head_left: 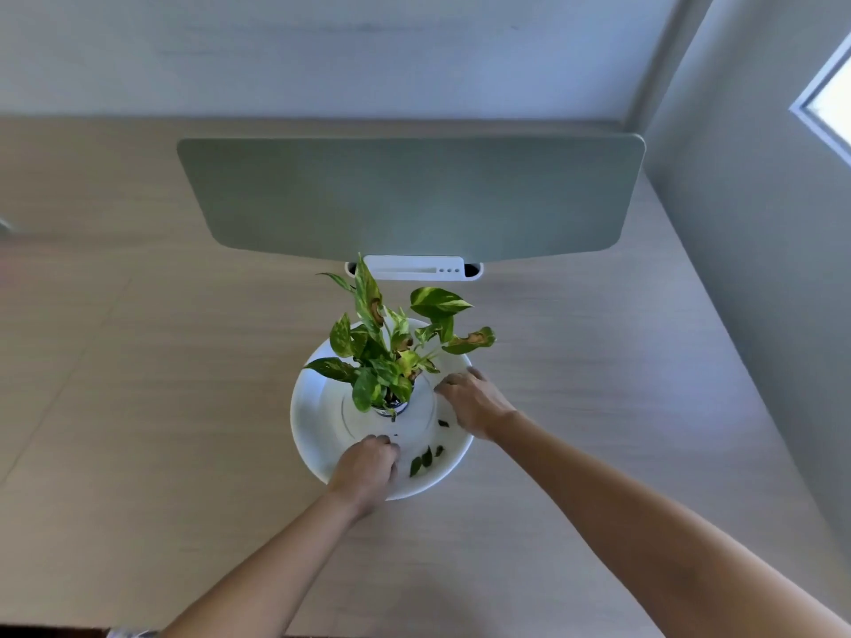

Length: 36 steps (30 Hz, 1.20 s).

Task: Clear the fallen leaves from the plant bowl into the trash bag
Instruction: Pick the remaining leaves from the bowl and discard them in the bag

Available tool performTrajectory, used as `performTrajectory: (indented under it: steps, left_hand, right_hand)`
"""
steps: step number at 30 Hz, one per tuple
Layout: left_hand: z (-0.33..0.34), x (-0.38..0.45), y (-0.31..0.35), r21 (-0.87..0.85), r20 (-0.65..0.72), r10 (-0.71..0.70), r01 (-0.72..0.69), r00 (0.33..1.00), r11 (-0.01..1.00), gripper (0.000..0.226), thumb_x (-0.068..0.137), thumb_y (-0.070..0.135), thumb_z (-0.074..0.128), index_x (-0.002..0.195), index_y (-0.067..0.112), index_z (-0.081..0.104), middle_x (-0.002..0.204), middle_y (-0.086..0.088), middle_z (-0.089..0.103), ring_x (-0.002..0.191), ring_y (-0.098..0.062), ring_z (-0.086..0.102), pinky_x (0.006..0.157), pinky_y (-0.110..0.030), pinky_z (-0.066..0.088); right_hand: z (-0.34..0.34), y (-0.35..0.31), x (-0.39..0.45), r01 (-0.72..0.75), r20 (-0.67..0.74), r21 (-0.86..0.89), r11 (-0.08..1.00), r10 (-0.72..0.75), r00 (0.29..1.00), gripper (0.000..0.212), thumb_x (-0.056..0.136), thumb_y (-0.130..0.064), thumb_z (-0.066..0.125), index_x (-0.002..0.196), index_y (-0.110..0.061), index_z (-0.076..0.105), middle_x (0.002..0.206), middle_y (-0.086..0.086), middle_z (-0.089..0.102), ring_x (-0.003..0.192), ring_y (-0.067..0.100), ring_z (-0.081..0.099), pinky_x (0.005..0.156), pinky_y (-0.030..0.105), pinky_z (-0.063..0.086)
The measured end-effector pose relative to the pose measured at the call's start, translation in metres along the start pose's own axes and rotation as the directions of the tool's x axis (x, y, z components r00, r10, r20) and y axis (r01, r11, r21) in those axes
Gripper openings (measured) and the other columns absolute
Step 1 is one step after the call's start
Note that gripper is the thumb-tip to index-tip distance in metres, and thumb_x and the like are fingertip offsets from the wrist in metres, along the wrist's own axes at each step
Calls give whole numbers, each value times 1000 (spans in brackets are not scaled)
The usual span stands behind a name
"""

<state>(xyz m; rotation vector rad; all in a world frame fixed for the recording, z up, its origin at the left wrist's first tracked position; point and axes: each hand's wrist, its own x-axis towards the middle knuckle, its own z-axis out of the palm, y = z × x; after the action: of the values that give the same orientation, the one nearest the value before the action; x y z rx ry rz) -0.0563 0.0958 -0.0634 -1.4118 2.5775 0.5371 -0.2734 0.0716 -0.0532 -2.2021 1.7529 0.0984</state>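
A wide white bowl (pixel 317 416) sits on the pale wood desk with a small potted plant (pixel 391 356) at its centre. The plant has green and yellow leaves, some with brown patches. Dark fallen leaves (pixel 426 458) lie on the bowl's near right slope, and one more leaf (pixel 443 424) lies just left of my right hand. My left hand (pixel 366 472) is inside the near rim, its fingers curled shut around a small dark leaf piece. My right hand (pixel 472 402) rests palm down on the bowl's right side with its fingers apart. No trash bag is in view.
A grey-green divider panel (pixel 410 200) stands across the back of the desk. A white cable slot (pixel 414 269) sits at its base just behind the plant. A wall runs along the right, with a window (pixel 829 108) at the upper right.
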Motion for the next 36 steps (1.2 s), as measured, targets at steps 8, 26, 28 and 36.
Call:
performTrajectory:
  steps: [8, 26, 28, 36]
  left_hand:
    - [-10, -9, -27, 81, 42, -346, 342, 937, 936, 33, 87, 26, 47, 116, 15, 55, 120, -3, 58, 115, -26, 55, 111, -40, 30]
    - [-8, 2, -19, -94, 123, -368, 380, 922, 920, 26, 87, 0, 50, 109, 6, 62, 113, -13, 67, 106, -30, 63, 87, -38, 52]
    - [-8, 2, -22, -141, 146, -348, 368, 926, 919, 27, 86, -1, 48, 106, 6, 64, 111, -13, 68, 103, -30, 64, 86, -39, 54]
    - [-5, 3, -30, -134, 122, -342, 357, 932, 924, 51, 82, 57, 58, 104, 11, 58, 104, -5, 64, 97, -25, 65, 71, -34, 47]
  right_hand:
    - [15, -38, -10, -73, 146, -215, 974, 106, 984, 34, 93, -15, 49, 124, -4, 56, 122, 16, 57, 121, 33, 50, 118, 56, 15]
    - [44, -89, 14, -310, -18, 413, 856, 348, 937, 12, 85, -22, 61, 87, -15, 70, 98, 7, 69, 94, 28, 62, 83, 35, 42]
    - [42, -87, 15, -278, 36, 299, 913, 280, 959, 9, 88, -18, 54, 84, -20, 61, 98, 3, 64, 99, 25, 58, 81, 33, 34]
    - [14, -52, 2, -229, 196, 30, 973, 219, 956, 20, 88, -19, 52, 95, -17, 71, 105, 1, 69, 104, 24, 59, 94, 41, 33]
